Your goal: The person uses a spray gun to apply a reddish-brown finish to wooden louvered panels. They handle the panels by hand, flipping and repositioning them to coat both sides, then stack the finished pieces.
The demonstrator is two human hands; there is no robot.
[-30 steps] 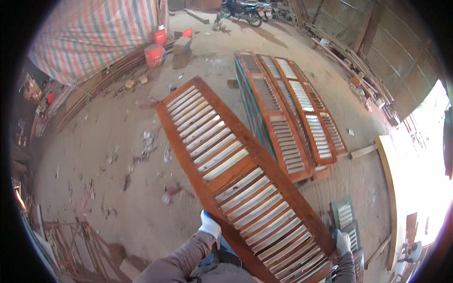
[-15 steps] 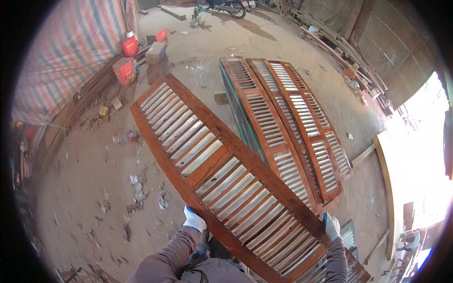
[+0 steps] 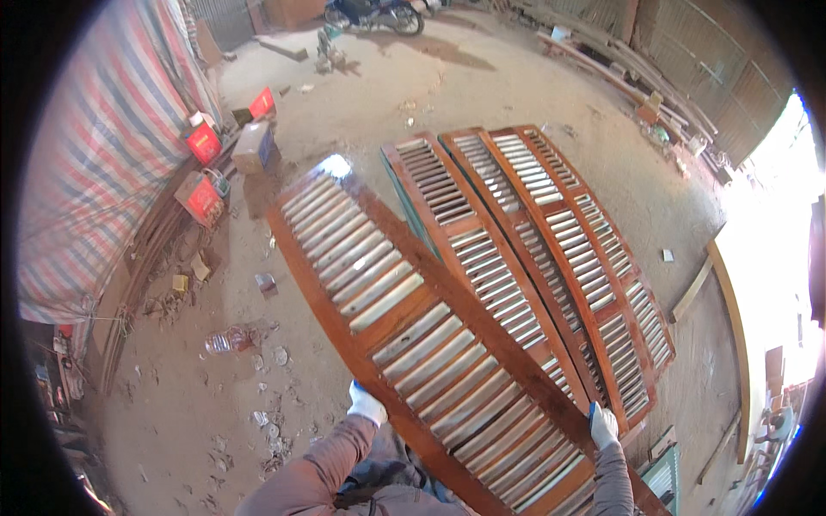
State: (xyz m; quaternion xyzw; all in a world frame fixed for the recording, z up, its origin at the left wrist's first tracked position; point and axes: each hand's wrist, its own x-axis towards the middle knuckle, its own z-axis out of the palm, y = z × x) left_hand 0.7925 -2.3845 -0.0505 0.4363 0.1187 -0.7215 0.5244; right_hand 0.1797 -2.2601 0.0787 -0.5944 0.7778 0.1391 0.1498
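Note:
A long louvered wooden shutter, reddish-brown with pale slats, lies slantwise between my two gloved hands. My left hand, in a white and blue glove, is closed on its near-left edge. On the opposite edge, my right hand is closed too, in a similar glove. The fingertips of both hands are partly hidden by the frame. Just beyond it, more louvered shutters lie side by side, some stacked, and the held one overlaps the nearest of them in view.
Red containers and a cardboard box stand by the striped tarp at left. A plastic bottle and scraps litter the floor. Planks line the far right wall. A motorbike stands at the back. A distant person is at right.
The held shutter's far end has swung a little to the right and nearer the lying shutters. My view has shifted; both hands keep their hold.

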